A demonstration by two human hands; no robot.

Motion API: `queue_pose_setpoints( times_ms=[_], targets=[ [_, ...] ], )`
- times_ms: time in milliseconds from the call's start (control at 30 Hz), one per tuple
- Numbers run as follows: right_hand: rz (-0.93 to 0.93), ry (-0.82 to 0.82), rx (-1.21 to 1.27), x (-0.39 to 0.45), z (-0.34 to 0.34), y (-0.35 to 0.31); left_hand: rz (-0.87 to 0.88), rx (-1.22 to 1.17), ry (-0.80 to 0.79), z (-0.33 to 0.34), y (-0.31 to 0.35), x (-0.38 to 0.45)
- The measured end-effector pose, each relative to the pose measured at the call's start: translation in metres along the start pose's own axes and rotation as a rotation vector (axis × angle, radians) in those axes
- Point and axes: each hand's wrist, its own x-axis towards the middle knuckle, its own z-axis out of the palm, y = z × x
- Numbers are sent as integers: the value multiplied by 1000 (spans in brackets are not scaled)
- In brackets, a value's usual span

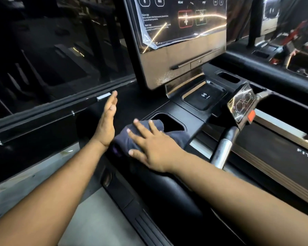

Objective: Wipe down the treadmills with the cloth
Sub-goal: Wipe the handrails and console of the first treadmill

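- Dark, soft cloth [174, 137], bunched in loose folds, lying on the black console deck [190, 119] of the treadmill, at the left edge just beside a cup holder [169, 122].
- Pressed flat under the right hand [152, 144], fingers spread wide, palm down on the fabric, not gripping it.
- Just left of the cloth: left hand [106, 121], released and flat, fingers straight and together, standing on edge with the thumb up, touching nothing that can be made out.
- Cup holder a deep rounded pit, its near rim partly covered by a fold of the cloth.
- Beyond it, a shallow square charging tray [204, 97] with a white wireless mark, smooth matte plastic.
- Above the tray, a large glossy screen [181, 32], tilted back, with clear film crinkled and peeling at its lower left corner [148, 40]; dust specks along the bottom bezel.
- To the right, a small glossy control panel [241, 105] with an orange tab [251, 116] at its lower edge, mounted on top of a silver metal handle [224, 148].
- Further right, the dark belt [267, 144], bordered by a pale side strip [281, 126].
- On the far left, a dark glass wall [43, 59] with a black rail [60, 107], reflecting other machines.
- Below, pale grey floor [96, 219] beside a ribbed black side rail [146, 226].
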Motion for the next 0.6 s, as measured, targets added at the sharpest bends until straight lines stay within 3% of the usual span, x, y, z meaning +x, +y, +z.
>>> queue_pose_setpoints(
  times_ms=[133, 300, 400, 500, 600],
  targets=[
    [-266, 105, -84, -53, 14, 13, 39, 141, -80, 4, 3, -9],
    [-79, 70, -66, -21, -1, 26, 133, 534, -145, 5, 3, -5],
    [-117, 45, -68, 16, 1, 7, 63, 284, -83, 4, 2, 0],
    [-100, 4, -52, 35, -14, 29, -60, 19, -3, 1, 5, 2],
    [-4, -19, -143, 30, -29, 69, -62, 74, -20, 5, 13, -7]
  ],
)
